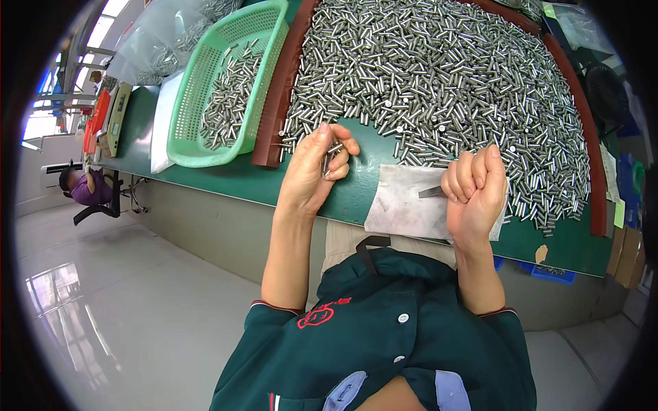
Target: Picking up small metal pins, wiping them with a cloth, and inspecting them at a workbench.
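My left hand (308, 168) is curled palm-up at the near edge of a wide heap of short, shiny metal pins (425, 61). A few of the same pins (332, 152) show between its thumb and bent fingers. To its right, my right hand (478, 192) is closed in a fist around a thin, flat metal tool (430, 192). The tool's tip points left, over a smudged white cloth (401, 209); its other end is hidden in the fist. The cloth lies at the table's front edge, partly beneath my right hand.
Brown-red strips (277, 109) border the heap. On the left stands a green plastic basket (181, 130) holding more pins, beside clear plastic bags (154, 48). A black fan (604, 92) is at the right. A seated person (91, 188) is far left.
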Available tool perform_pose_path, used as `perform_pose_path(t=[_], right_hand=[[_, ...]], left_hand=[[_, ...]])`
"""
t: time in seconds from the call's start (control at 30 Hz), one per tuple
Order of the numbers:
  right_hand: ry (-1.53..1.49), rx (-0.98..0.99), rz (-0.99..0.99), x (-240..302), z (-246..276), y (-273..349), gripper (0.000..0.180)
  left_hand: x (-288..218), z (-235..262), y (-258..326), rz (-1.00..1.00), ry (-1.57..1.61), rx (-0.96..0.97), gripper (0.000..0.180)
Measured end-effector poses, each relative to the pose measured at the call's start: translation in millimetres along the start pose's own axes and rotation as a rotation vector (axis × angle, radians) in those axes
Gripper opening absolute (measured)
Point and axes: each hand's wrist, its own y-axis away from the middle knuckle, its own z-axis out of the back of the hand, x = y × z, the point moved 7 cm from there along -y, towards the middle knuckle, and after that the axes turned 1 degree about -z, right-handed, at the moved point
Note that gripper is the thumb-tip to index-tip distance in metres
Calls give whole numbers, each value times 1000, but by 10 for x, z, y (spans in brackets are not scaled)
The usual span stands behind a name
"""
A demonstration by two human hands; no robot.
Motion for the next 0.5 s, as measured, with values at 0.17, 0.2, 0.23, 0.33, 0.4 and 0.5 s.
perform_pose_path(t=[0.17, 0.2, 0.23, 0.33, 0.4, 0.5], right_hand=[[9, -5, 0, 19, -2, 5, 40], [11, -9, -1, 26, -1, 7, 41], [10, -9, 1, 24, -3, 8, 41], [12, -5, -2, 13, -8, 9, 42], [12, -17, -8, 5, 0, 11, 42], [6, -25, -15, 10, -6, 11, 42]], left_hand=[[-145, 65, -119, -102, -507, -101, 29], [-198, 27, -139, -128, -670, -145, 22], [-335, -84, -174, -407, -924, -157, 20], [-357, -339, -190, -633, -1412, -219, 10], [-265, -403, -263, -653, -1573, -184, 10], [-250, -396, -249, -611, -1492, -176, 10]])
